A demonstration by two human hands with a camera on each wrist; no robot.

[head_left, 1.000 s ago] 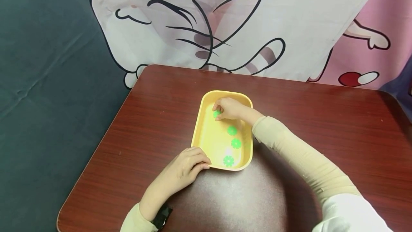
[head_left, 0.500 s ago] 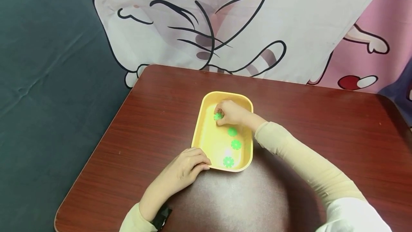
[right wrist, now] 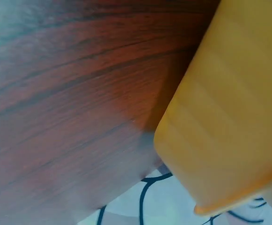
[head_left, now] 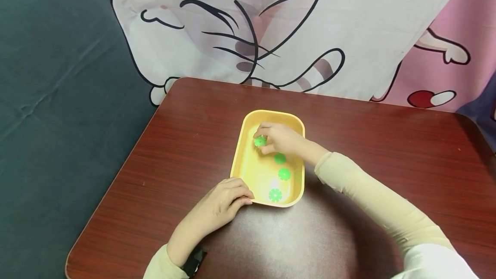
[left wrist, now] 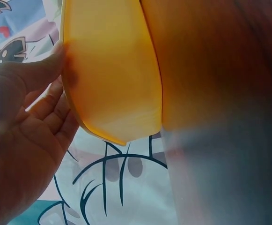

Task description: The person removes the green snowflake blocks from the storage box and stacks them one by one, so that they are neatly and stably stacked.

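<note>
A yellow plastic tray (head_left: 237, 158) with raised walls sits on the table. At its near-left corner my left hand (head_left: 222, 199) grips the rim. The left wrist view shows the thumb of that left hand (left wrist: 28, 103) at the tray's edge (left wrist: 112, 70) and the other fingers beside it. Inside the tray my right hand (head_left: 280, 137) pinches a notched green interlocking disc (head_left: 260, 141) between thumb and fingers. Below it lie more such green discs, one by the wrist (head_left: 280, 158), a second one (head_left: 284, 174) and a third disc (head_left: 275, 195) near the front wall.
The dark red wood-grain table (head_left: 174, 150) spreads out around the tray. Behind it hangs a white cloth (head_left: 368, 25) with a cartoon cat, and a dark green cloth (head_left: 58, 141) is at the left. In the right wrist view the tray's outer wall (right wrist: 229, 108) fills the right side.
My right hand has shifted slightly toward me inside the tray, with the green disc moving along. My left hand and the other discs have stayed in place.
</note>
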